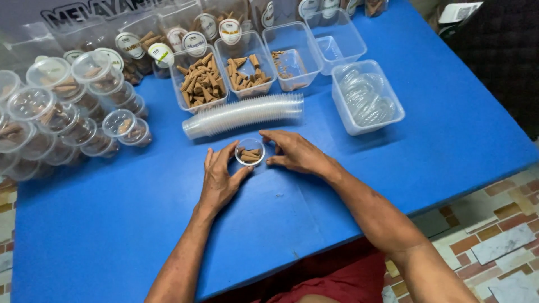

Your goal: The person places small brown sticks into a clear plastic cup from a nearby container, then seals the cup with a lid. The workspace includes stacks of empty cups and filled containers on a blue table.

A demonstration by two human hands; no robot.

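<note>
— What does the frame show at the centre of the blue table?

— A small clear cup holding a few brown cones, standing upright on the table. All else sits relative to it. The left hand cradles it from the near-left, thumb and forefinger curved against its wall; the right hand closes in from the right, its fingers loosely curled and touching or just shy of the rim. Neither hand lifts it; both seem to steady it.

— And beyond the cup?

— Just behind it lies a long nested sleeve of empty clear cups on its side, within easy reach. Farther back stand open tubs of brown cones, and to the back-right a tub of clear lids. Well to the cup's left, lidded filled cups are stacked in a heap, probably kept apart from the loose stock.
</note>
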